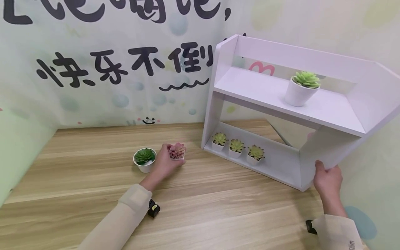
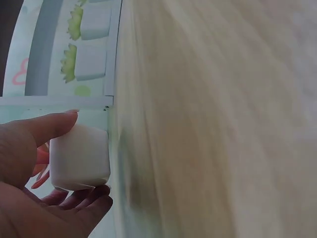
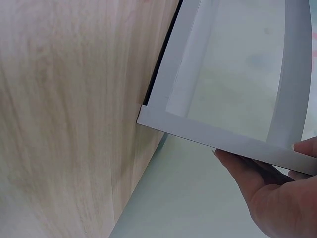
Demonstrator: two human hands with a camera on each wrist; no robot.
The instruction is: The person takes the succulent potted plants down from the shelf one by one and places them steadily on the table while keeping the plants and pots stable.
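Note:
The left hand (image 1: 163, 162) grips a small white pot with a pink succulent (image 1: 177, 151), left of the white shelf (image 1: 259, 107). In the left wrist view the thumb and fingers of that hand (image 2: 54, 173) hold the pot (image 2: 80, 157) from two sides. At the shelf's right side, the right hand (image 1: 328, 180) holds the side panel; in the right wrist view this hand (image 3: 277, 188) has its thumb and fingers on either side of the panel's edge (image 3: 218, 139). Several green succulents in white pots (image 1: 236, 148) stand in a row on the lower board.
A green succulent in a round white pot (image 1: 144, 160) stands on the wooden table (image 1: 200, 201), left of the left hand. Another potted succulent (image 1: 301, 89) sits on the upper board. Behind the table is a wall covering (image 1: 125, 104) with black lettering.

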